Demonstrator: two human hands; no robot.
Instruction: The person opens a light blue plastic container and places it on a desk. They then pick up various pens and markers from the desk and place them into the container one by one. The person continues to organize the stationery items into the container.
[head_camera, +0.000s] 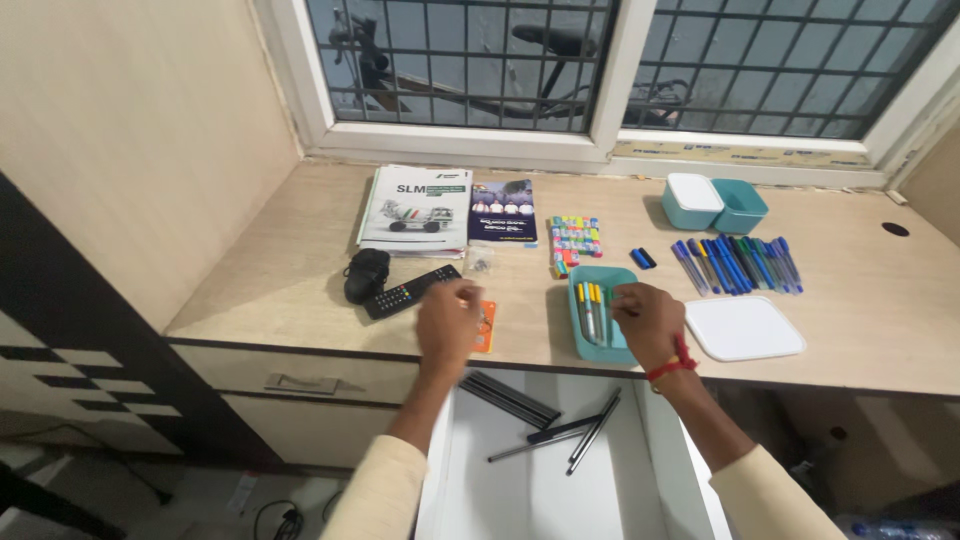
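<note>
Your right hand (648, 318) sits over the teal tray (578, 318), fingers pinched narrow on a pen lying in it; can't tell if it's fully gripped. Tray holds a few pens (591, 312), yellow caps pointing away from you, right at the desk's front edge. Your left hand (448, 318) rests by the orange card (486, 330), fingers curled in, touching it; can't tell whether it's holding anything. Remote (410, 291) lies just left of that hand, black mouse (366, 274) beside it. Row of blue pens (738, 264) well to the right, white lid (744, 328) just beside the tray. Two teal boxes (714, 202) sit further back, one w/ a white lid. Booklets (417, 210) and a block of coloured pieces (575, 242) lie near the window. Drawer (640, 480) below is open, w/ dark rods (560, 425) inside.
</note>
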